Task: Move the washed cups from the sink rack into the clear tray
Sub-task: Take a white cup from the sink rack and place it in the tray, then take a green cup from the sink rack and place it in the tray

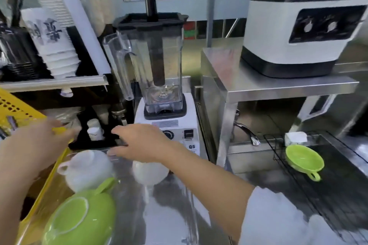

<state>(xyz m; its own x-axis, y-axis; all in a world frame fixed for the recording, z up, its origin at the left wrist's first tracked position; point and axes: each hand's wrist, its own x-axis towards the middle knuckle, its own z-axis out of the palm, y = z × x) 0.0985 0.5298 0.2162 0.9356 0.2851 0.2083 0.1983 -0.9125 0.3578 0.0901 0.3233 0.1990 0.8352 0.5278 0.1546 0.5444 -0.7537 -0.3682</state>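
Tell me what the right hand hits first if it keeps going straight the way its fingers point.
The right hand points left and slightly away. First in that line is probably the black holder with the small white bottles, just past the fingertips. Depth is unclear, so the fingers may already touch it.

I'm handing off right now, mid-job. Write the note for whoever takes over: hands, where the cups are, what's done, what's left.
Left hand: empty, open, reaching toward the far left end of the clear tray.
Right hand: empty, open, palm down over the tray's far edge, in front of the blender.
Done: three cups sit upside down in the tray: a white cup, a second white cup and a green cup nearest the camera.
Left: one green cup lies upright on the sink rack to the right. Move it into the tray. The image is blurred, so check the rack for anything else.
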